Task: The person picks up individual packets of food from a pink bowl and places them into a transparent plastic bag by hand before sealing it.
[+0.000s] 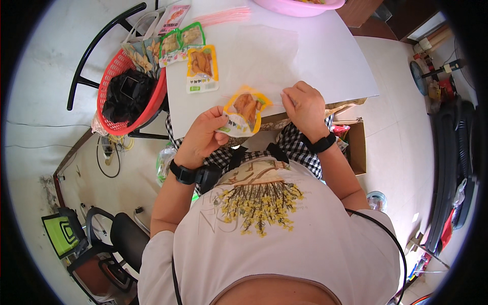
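Note:
My left hand [207, 131] grips the white lower end of a yellow-edged food packet [247, 108]. Brown pieces of food show through its clear window. A thin pink strip [275, 105] runs by the packet's upper part towards my right hand [304, 108], whose thumb and bent fingers pinch its end. A similar yellow-edged packet [202, 69] lies flat on the white table [328, 57], up and left of the held one. Beside it are green-edged packets [182, 41] with pale contents. A translucent plastic sheet or bag [267, 49] is spread beyond my hands.
A bundle of pink strips [223, 16] and a pink basin [299, 8] are at the table's far side. Left of the table, a red plastic basket [110, 122] holds a black plastic bag [126, 95]. A cardboard box [357, 148] stands on the floor at right.

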Available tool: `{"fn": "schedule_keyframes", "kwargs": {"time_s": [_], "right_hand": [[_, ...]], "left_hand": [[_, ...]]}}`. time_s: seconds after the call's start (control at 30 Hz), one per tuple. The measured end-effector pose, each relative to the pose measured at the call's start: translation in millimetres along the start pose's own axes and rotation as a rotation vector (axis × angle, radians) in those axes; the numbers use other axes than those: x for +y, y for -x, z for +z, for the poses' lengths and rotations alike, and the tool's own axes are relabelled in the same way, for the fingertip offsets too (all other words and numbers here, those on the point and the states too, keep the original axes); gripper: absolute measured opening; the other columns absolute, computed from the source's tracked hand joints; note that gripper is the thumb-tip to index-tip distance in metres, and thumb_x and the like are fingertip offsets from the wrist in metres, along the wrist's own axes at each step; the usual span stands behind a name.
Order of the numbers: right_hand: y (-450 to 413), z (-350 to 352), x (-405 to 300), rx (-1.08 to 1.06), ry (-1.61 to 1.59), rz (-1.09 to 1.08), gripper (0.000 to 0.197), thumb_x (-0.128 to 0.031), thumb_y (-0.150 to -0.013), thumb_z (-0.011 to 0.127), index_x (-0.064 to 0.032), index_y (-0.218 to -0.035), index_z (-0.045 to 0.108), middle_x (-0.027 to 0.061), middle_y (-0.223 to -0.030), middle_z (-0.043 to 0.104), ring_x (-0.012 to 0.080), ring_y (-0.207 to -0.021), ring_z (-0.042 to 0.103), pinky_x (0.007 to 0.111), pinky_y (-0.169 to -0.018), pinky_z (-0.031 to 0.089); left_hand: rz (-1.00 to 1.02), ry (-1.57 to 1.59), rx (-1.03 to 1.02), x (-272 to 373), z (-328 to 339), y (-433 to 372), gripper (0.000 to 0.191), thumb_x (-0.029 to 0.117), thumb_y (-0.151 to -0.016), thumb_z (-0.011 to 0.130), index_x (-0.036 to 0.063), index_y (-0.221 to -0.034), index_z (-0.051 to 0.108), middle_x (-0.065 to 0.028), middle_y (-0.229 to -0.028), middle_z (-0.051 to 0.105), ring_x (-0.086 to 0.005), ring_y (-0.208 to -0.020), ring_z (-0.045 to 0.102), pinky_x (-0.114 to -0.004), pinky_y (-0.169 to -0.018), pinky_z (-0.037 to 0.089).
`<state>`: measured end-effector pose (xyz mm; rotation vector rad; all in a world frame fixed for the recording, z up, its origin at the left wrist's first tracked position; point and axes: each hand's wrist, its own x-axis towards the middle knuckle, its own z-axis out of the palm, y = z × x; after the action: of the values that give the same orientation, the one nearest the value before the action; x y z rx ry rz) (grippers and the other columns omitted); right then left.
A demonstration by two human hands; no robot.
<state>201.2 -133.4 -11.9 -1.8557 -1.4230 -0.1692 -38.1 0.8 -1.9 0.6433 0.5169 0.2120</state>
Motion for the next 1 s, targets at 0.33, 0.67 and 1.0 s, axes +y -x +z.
{"fn": "schedule_keyframes", "kwargs": {"time_s": [0.33, 0.67, 1.0], "right_hand": [[9, 8, 12, -0.036, -0.038, -0.071, 0.003, -0.005, -0.077, 0.068, -0.006, -0.08, 0.068, 0.0082, -0.07, 0.057, 0.0289, -0.064, 0.057, 0.039, -0.057, 0.045], [9, 10, 13, -0.035, -0.07, -0.066, 0.005, -0.005, -0.076, 0.069, -0.0076, -0.079, 0.068, 0.0065, -0.071, 0.058, 0.0275, -0.067, 0.057, 0.038, -0.06, 0.045], [10, 11, 14, 0.004, -0.098, -0.079, 0.007, -0.006, -0.074, 0.069, -0.0086, -0.076, 0.063, 0.0053, -0.07, 0.056, 0.0268, -0.068, 0.057, 0.039, -0.062, 0.044]], "left_hand": [[0.312, -0.805, 0.394, -17, 20, -5, 0.054, 0.004, -0.088, 0.066, -0.0012, -0.138, 0.044, -0.01, -0.121, 0.056, -0.0102, -0.081, 0.06, -0.026, -0.07, 0.053], [0.765, -2.09, 0.401, 12, 58, -27, 0.073, 0.01, -0.06, 0.085, 0.0079, -0.126, 0.056, -0.0191, -0.134, 0.048, -0.0384, -0.125, 0.046, -0.046, -0.1, 0.038], [0.835, -2.59, 0.528, 20, 63, -86, 0.035, 0.012, -0.083, 0.059, 0.0077, -0.118, 0.06, -0.0095, -0.125, 0.059, -0.0157, -0.078, 0.063, -0.043, -0.085, 0.043]]}}
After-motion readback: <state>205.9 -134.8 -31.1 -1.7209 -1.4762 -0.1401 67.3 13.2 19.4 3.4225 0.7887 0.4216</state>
